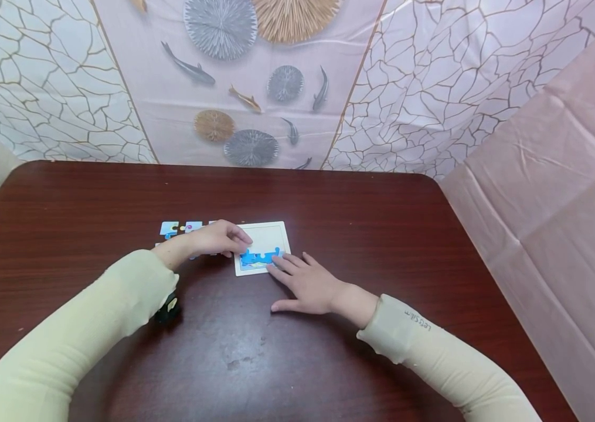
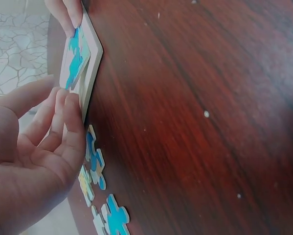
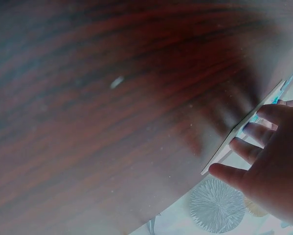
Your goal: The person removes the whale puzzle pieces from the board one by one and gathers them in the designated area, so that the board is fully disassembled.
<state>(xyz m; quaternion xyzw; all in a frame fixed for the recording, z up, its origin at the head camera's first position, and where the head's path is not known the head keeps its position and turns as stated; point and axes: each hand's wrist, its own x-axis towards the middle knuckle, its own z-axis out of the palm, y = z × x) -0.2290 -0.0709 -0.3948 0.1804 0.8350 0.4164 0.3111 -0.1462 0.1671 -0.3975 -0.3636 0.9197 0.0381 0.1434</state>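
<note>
A white puzzle tray [image 1: 268, 230] lies on the table, with a strip of blue, cartoon-printed puzzle pieces [image 1: 259, 258] along its near side. At the strip's left end is my left hand [image 1: 218, 237], its fingers curled in and the tips pinching the strip's edge. In the left wrist view that end of the strip [image 2: 77, 61] looks slightly raised from the tray. From the right, my right hand [image 1: 310, 287] reaches over with spread, fairly straight fingers, the tips touching the strip's right end. Its thumb stays off the tray.
Several loose puzzle pieces [image 1: 169, 228] lie left of the tray, partly hidden behind the left hand and forearm. The left wrist view shows more of these blue pieces [image 2: 118, 215] close below that hand. A patterned cloth [image 1: 286, 140] hangs behind the brown table [image 1: 371, 234].
</note>
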